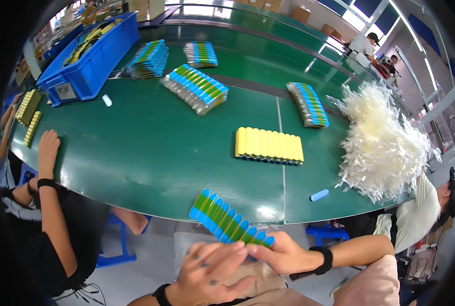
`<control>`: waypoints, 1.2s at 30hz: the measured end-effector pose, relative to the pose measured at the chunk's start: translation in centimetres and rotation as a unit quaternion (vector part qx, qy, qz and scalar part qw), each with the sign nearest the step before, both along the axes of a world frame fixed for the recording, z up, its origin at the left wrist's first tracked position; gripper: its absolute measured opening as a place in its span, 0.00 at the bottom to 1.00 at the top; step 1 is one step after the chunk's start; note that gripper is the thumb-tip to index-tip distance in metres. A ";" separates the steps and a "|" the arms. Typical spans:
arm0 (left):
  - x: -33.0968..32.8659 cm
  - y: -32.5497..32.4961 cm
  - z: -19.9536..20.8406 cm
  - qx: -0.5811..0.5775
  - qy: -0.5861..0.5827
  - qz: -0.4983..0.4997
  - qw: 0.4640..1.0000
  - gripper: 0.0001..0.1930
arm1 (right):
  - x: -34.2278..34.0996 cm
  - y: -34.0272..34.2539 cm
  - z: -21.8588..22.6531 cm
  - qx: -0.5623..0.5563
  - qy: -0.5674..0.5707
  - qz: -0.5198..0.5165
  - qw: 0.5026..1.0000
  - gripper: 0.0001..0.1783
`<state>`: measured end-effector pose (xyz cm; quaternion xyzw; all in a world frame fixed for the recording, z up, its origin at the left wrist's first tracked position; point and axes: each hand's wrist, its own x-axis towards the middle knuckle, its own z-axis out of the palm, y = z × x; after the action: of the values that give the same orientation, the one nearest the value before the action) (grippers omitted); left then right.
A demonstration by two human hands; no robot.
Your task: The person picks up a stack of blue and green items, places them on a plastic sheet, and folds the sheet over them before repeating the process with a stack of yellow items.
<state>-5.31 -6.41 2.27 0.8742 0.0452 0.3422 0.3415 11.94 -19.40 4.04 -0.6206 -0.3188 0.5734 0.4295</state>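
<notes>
A battery pack (226,218), a scalloped row of blue rounded ends crossed by green bands, is held tilted over the table's near edge. My right hand (284,253) grips its right end, with the thumb on top. Beside it, my left hand (207,273) has its fingers stretched out and the thumb apart; its fingertips are at the pack's lower edge, and whether they touch it I cannot tell. Farther in on the table lies a block of yellow cylindrical cells (269,144).
Stacks of similar blue-and-green packs (199,86) stand across the green table (135,137). A blue bin (92,64) sits far left, a heap of clear plastic strips (383,143) at right. A blue stick (319,195) lies near the front edge. People sit on both sides; one's arm (49,153) rests at left.
</notes>
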 end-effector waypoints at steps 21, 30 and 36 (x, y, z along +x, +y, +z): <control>7.1 5.2 -0.3 0.126 0.061 -0.106 0.984 0.14 | 11.9 -5.9 4.3 0.308 -0.598 0.170 0.720 0.19; 7.8 5.5 -1.9 0.291 0.140 -0.127 0.938 0.14 | 13.4 -7.2 -1.8 0.285 -0.677 0.196 0.649 0.14; 7.5 5.8 -1.2 0.198 0.191 -0.135 0.952 0.17 | 16.1 -6.6 0.2 0.220 -0.625 0.143 0.735 0.17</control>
<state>2.17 -0.59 1.03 0.9713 -0.0779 0.1212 0.1892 28.09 -25.99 4.21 -0.6749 -0.7174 0.0250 0.1710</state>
